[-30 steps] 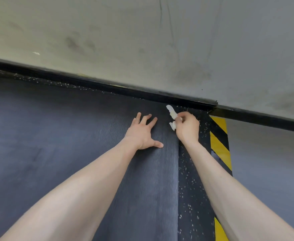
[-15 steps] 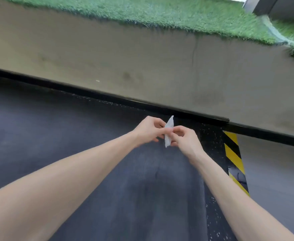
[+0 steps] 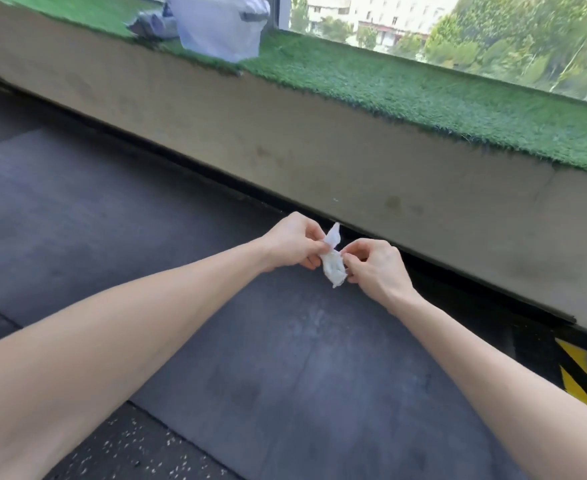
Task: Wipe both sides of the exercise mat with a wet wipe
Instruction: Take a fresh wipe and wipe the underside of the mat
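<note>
In front of me, my left grip [image 3: 294, 244] and right grip [image 3: 377, 268] each pinch one side of the crumpled wet wipe [image 3: 333, 268], holding it up above the grey exercise mat [image 3: 285, 358] lying flat below. Beyond runs a low wall [image 3: 320, 157] topped with green turf [image 3: 406, 88].

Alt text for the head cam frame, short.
The left hand and right hand pinch a crumpled white wet wipe between them, above a dark grey exercise mat. Behind runs a beige ledge topped with green artificial turf, holding a translucent plastic container beside a window.
</note>
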Available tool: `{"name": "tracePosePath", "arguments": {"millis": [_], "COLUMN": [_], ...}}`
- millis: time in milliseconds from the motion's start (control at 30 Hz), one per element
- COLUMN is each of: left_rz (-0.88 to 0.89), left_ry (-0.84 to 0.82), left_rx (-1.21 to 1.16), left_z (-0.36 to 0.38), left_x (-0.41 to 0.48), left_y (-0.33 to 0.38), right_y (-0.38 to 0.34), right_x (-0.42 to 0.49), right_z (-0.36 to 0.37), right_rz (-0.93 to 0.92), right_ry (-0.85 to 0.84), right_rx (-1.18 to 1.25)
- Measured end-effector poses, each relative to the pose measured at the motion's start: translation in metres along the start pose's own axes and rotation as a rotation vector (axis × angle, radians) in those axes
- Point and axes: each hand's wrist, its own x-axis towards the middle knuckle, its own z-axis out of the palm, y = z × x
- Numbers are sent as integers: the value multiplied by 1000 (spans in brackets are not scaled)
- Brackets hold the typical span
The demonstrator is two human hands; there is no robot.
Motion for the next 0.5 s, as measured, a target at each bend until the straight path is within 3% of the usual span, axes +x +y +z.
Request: {"name": "tracePosePath", "arguments": {"millis": [133,333,500], "left_rz": [-19,-48,-119], "left_ry": [54,70,290], "left_rx": [-84,-239,-506], "left_z": [-52,-117,-183], "left_x": [-16,-41,-66], "left_y": [-25,-84,-122], "right_y": [-43,-106,-169], "right_x": [8,23,44], "right_z": [38,114,181], "right_rz": [-8,130,207], "right_ry": [43,-44,-139], "right_rx": [-106,-158,-82]}}
